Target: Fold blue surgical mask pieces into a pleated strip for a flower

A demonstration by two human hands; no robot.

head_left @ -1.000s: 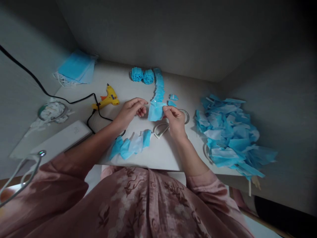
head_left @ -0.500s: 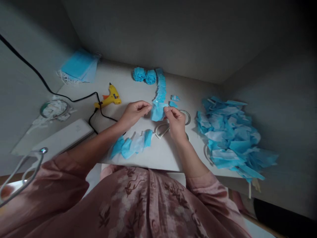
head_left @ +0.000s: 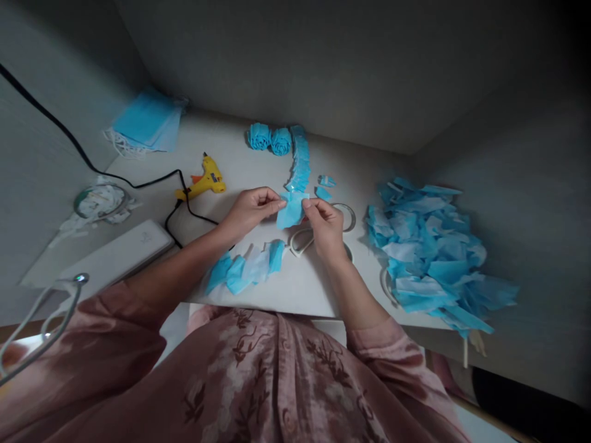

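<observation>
A small light-blue fabric piece [head_left: 292, 212] is stretched between my hands over the middle of the table. My left hand [head_left: 255, 212] pinches its left edge between thumb and fingertips. At its right edge, my right hand [head_left: 325, 224] has thumb and forefinger closed on it. Just beyond lies a long pleated blue strip [head_left: 301, 161], running toward the back wall. A pair of scissors [head_left: 302, 242] with pale handles lies partly under my right hand. Several loose blue and white pieces [head_left: 247, 271] lie near the front edge, beside my left forearm.
Two blue fabric roses [head_left: 269, 140] sit at the back. A yellow glue gun [head_left: 211, 176] with a black cord lies left, near stacked face masks [head_left: 145, 123] and a white box-like device [head_left: 122, 252]. On the right is a large heap of blue pieces [head_left: 429, 252]; two small scraps [head_left: 324, 187] lie mid-table.
My left fingers have come onto the left edge of the fabric piece, which now spans both hands. It has turned slightly and looks flatter. The things on the table stay put.
</observation>
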